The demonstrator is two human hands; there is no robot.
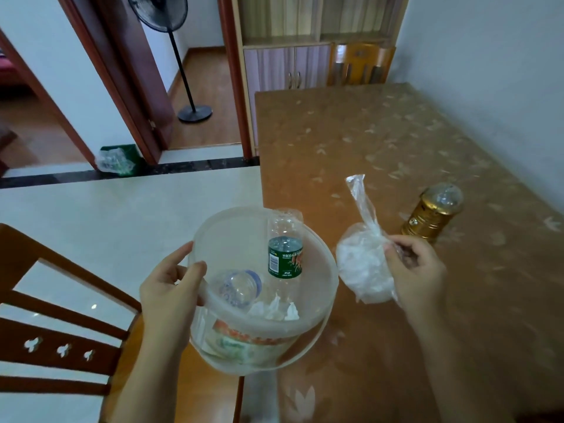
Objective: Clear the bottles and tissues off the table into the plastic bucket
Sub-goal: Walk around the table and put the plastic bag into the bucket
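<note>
My left hand (171,288) grips the rim of a translucent plastic bucket (317,257), held off the table's near left corner. Inside it a clear bottle with a green label (285,254) stands upside down, a second clear bottle (239,286) lies on its side, and crumpled white tissues (274,309) rest at the bottom. My right hand (415,270) holds a clear plastic bag of white tissues (363,270) just right of the bucket, above the table (381,141) with its brown patterned cloth.
A gold lantern with a clear dome (435,213) stands on the table beyond my right hand. A wooden chair (61,337) is at the lower left. A floor fan (180,56), a doorway and a cabinet (290,65) stand at the back. A bag of bottles (114,160) sits on the floor.
</note>
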